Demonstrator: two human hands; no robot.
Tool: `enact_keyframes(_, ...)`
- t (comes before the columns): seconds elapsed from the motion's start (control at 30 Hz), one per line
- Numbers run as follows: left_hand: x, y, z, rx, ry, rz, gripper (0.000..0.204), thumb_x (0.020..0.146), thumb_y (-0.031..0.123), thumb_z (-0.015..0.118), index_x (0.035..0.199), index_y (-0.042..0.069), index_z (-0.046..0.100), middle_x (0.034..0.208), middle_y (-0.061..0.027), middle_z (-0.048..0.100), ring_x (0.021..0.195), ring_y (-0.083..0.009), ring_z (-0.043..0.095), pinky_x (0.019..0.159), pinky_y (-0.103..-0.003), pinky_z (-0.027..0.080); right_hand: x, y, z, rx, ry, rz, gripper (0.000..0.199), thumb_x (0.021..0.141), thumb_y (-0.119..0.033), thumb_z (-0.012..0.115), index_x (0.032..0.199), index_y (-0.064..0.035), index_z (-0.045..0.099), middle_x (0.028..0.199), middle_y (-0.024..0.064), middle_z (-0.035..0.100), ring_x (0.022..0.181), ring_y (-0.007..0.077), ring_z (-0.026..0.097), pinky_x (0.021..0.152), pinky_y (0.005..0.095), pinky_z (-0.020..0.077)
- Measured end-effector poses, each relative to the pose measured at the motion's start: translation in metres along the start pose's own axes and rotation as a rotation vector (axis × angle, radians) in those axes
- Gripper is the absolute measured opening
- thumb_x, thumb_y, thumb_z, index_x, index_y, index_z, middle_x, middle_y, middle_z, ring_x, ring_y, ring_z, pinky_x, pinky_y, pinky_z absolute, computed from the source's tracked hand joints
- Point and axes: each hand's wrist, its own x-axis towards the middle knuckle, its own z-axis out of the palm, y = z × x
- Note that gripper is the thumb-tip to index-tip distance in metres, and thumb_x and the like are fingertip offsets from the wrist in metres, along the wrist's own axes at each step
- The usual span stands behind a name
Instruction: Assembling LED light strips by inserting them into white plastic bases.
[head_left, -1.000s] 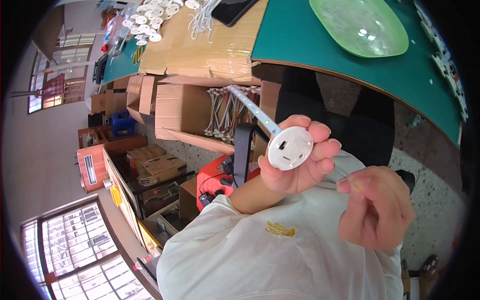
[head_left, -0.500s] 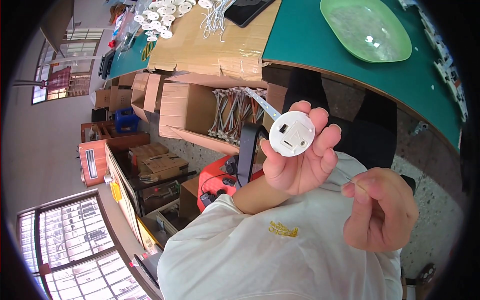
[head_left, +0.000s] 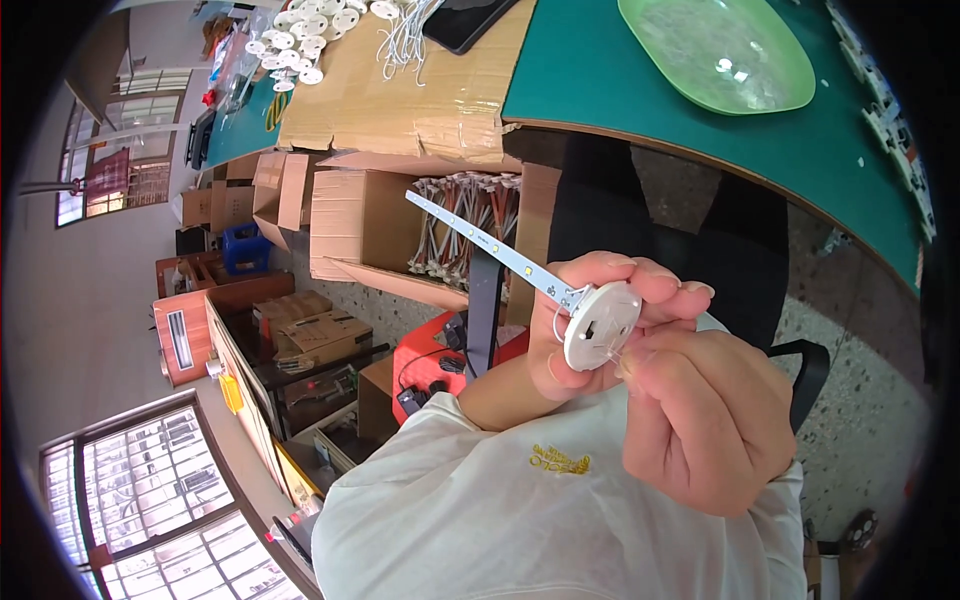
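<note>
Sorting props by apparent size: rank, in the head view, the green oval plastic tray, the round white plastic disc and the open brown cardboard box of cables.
1. Open brown cardboard box of cables
2. Green oval plastic tray, close behind; the picture's edge crops it, so unsure
3. Round white plastic disc, smallest though nearest

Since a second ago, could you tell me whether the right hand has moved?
Yes. The right hand has come up and leftward, toward the green table edge, and now touches the white round disc held by the left hand.
</note>
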Motion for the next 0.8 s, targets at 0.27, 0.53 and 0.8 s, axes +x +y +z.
enact_keyframes(0.27, -0.004, 0.002, -0.003, 0.016, 0.030, -0.010, 0.066, 0.085, 0.019, 0.075, 0.140, 0.005, 0.042, 0.140, -0.0194, 0.047, 0.132, -0.0388, 0.044, 0.108, -0.045, 0.042, -0.005, 0.000, 0.007, -0.194, 0.037, -0.078, 0.018, 0.064, 0.012, 0.070, 0.079, 0.0041, 0.065, 0.068, 0.0135, 0.064, 0.053, 0.0209, 0.063, 0.044, 0.0248, 0.0474)
enact_keyframes(0.53, -0.011, 0.001, -0.006, -0.009, 0.066, -0.008, 0.065, 0.084, 0.017, 0.076, 0.138, 0.004, 0.043, 0.141, -0.0214, 0.045, 0.131, -0.0374, 0.046, 0.107, -0.044, 0.043, -0.013, 0.003, 0.011, -0.206, 0.020, -0.141, 0.014, 0.068, 0.011, 0.069, 0.080, 0.0066, 0.063, 0.070, 0.0160, 0.063, 0.053, 0.0221, 0.063, 0.044, 0.0266, 0.0488)
enact_keyframes(0.8, -0.015, -0.006, -0.006, 0.001, 0.083, 0.029, 0.063, 0.084, 0.019, 0.076, 0.136, 0.002, 0.044, 0.139, -0.0200, 0.047, 0.132, -0.0359, 0.046, 0.110, -0.045, 0.041, -0.018, 0.008, 0.014, -0.184, 0.045, -0.126, 0.015, 0.068, 0.013, 0.062, 0.083, 0.0092, 0.062, 0.071, 0.0179, 0.063, 0.054, 0.0248, 0.063, 0.044, 0.0281, 0.0502)
